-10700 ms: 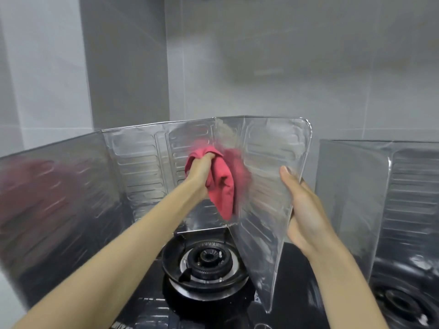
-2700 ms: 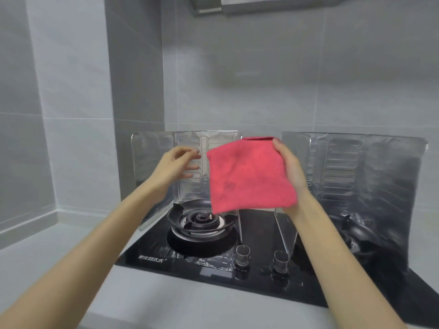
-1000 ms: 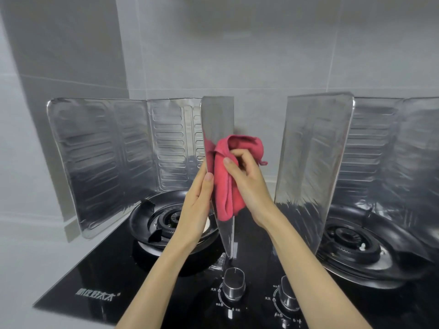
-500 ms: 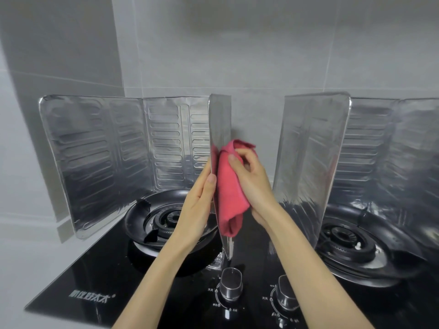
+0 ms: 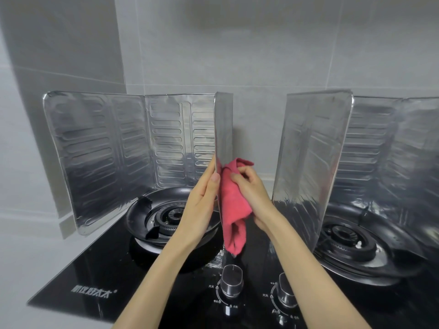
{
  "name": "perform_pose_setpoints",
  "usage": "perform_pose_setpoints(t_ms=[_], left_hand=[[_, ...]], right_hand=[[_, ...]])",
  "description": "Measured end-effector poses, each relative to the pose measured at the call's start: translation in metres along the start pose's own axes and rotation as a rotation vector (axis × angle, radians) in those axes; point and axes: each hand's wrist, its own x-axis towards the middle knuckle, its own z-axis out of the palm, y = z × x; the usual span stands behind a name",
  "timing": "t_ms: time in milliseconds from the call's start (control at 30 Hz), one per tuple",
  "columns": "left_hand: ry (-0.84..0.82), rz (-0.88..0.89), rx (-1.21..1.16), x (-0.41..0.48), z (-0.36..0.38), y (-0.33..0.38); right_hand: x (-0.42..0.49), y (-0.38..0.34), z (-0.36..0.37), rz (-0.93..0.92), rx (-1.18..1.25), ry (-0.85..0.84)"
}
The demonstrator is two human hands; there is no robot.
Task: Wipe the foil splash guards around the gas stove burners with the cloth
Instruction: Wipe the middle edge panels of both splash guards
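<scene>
The left guard [image 5: 99, 150] is a thin, shiny foil screen folded into three upright panels. The panels are stamped with rows of rounded slots and stand around the left burner [image 5: 171, 214] on its left, far and right sides. Its right panel [image 5: 224, 124] turns its narrow edge to the camera, long axis vertical, running from near the knobs back toward the wall.

The left hand [image 5: 202, 205] lies flat against that panel's left face, fingers straight and together, thumb by the near edge. The right hand [image 5: 251, 198] has its fingers curled into a pink-red cloth [image 5: 234, 210] and presses it on the panel's right face, so the foil sits between the two hands. The cloth is soft, fuzzy and bunched, and its loose end hangs down just above the stove top [image 5: 95, 276].

The right guard [image 5: 308, 162] is made of the same foil and is slightly crinkled. It stands apart to the right around the right burner [image 5: 342, 236], its left panel angled toward the camera. Both burners are round and black, set in dark dished pans.

The stove top is glossy black glass with white lettering near its left corner. A left knob [image 5: 231, 279] and a right knob [image 5: 287, 290], both metallic, sit at the near edge below the cloth and forearms. Grey wall tiles [image 5: 261, 55] rise behind, and a pale counter [image 5: 35, 257] lies to the left.
</scene>
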Motion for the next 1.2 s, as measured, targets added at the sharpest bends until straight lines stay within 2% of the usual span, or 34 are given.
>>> perform_pose_setpoints(t_ms=[100, 233, 333, 500, 567, 667, 833, 933, 1100, 1200], left_hand=[[0.012, 0.013, 0.018, 0.000, 0.000, -0.003], [0.003, 0.027, 0.055, 0.000, -0.001, -0.004], [-0.002, 0.024, 0.068, 0.000, -0.001, -0.004], [0.002, 0.032, 0.061, 0.000, 0.000, -0.003], [0.005, 0.033, 0.062, -0.001, 0.000, -0.002], [0.000, 0.033, 0.045, -0.001, 0.002, 0.000], [0.011, 0.024, -0.016, -0.002, 0.003, 0.001], [-0.015, 0.024, -0.042, -0.003, 0.005, 0.005], [-0.014, 0.039, -0.015, -0.003, 0.006, 0.004], [0.014, 0.015, 0.022, -0.002, 0.004, -0.001]], right_hand=[[0.005, 0.016, -0.004, 0.172, -0.050, -0.010], [0.007, 0.033, -0.009, 0.299, -0.138, -0.030], [0.008, 0.041, -0.012, 0.323, -0.236, -0.040], [0.004, 0.047, -0.012, 0.316, -0.676, -0.095], [0.003, 0.047, -0.012, 0.310, -0.764, -0.131], [0.004, 0.040, -0.013, 0.242, -0.698, -0.104], [0.005, 0.009, -0.012, -0.015, -0.334, 0.039], [0.007, -0.017, -0.009, -0.083, -0.130, 0.113], [0.020, -0.068, -0.002, -0.228, -0.047, 0.185], [0.024, -0.095, 0.004, -0.372, -0.109, 0.233]])
